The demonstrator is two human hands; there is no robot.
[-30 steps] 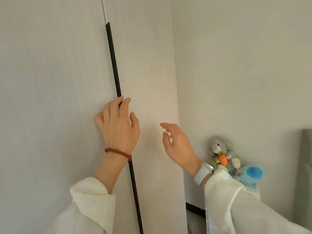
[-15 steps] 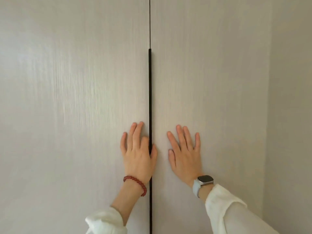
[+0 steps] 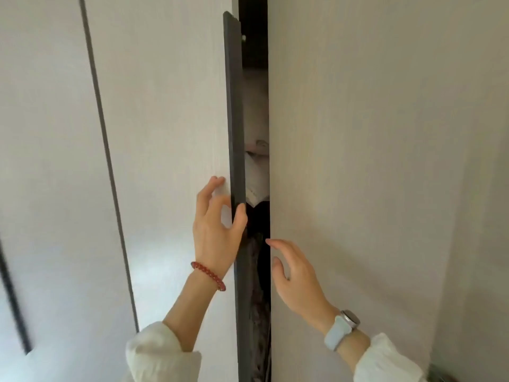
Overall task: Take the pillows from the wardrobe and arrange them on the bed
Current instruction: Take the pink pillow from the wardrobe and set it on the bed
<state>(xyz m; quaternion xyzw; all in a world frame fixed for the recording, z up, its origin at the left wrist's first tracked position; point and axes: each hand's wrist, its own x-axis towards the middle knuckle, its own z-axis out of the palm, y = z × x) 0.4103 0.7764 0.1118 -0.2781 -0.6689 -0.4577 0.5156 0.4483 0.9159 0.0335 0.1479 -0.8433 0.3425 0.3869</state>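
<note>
Two pale wardrobe doors fill the view: the left door stands slightly ajar, its dark edge strip turned toward the camera, while the right door lies flat and shut. Between them runs a narrow dark gap into the wardrobe. In that gap, at middle height, pale soft bedding shows, most likely the pillows, stacked one above another on a shelf; below them something dark hangs, too dim to make out. Far left, another door panel is set off by a thin dark line.

Next in size come the arms, both in loose white sleeves. The left hand grips the left door's edge, thumb over the dark strip and fingers curled against the pale face. A red bead bracelet circles that wrist. The right hand is open and empty, fingers loosely spread, its fingertips just at the right door's edge beside the gap. A watch with a light blue strap sits on the right wrist.
</note>
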